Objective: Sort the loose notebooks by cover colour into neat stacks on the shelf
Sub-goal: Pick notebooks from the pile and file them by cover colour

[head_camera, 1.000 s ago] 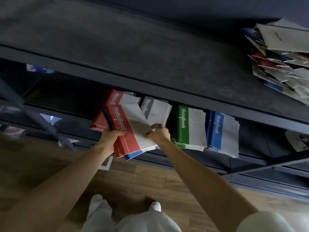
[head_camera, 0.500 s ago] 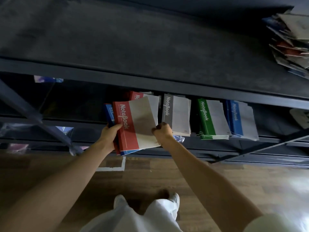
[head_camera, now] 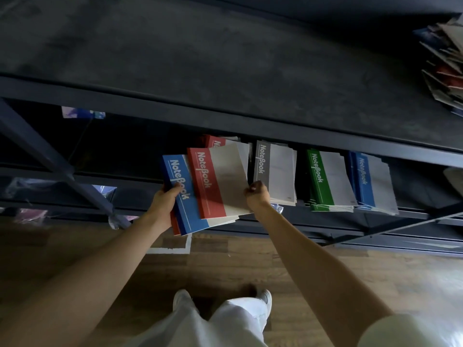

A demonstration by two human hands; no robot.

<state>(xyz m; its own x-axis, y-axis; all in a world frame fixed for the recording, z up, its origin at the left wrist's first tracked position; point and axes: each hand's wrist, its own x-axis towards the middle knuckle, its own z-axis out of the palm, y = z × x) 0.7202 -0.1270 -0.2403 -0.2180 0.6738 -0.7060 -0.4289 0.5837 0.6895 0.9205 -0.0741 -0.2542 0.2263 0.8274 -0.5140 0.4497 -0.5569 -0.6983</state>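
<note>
**At the lower shelf front: hand-held notebooks, red over blue**

Head view. Item one, a red notebook (head_camera: 218,181), is showing a red spine band lettered "NoteBook" and a pale grey cover panel. It is lying on top of a blue notebook (head_camera: 186,196) of the same pattern, fanned out to its left, with another red edge peeking out beneath.

The left hand (head_camera: 164,201) is gripping the bundle's left edge, thumb lying across the blue band, the other fingers hidden underneath. The right hand (head_camera: 256,196) is pinching the red notebook's right edge with curled fingers.

Both covers are facing up, long axes running from the person toward the shelf (head_camera: 225,113), far ends leaning slightly left.

Behind them, red (head_camera: 215,141), grey (head_camera: 275,171), green (head_camera: 328,181) and blue (head_camera: 373,181) stacks are sitting side by side.
</note>
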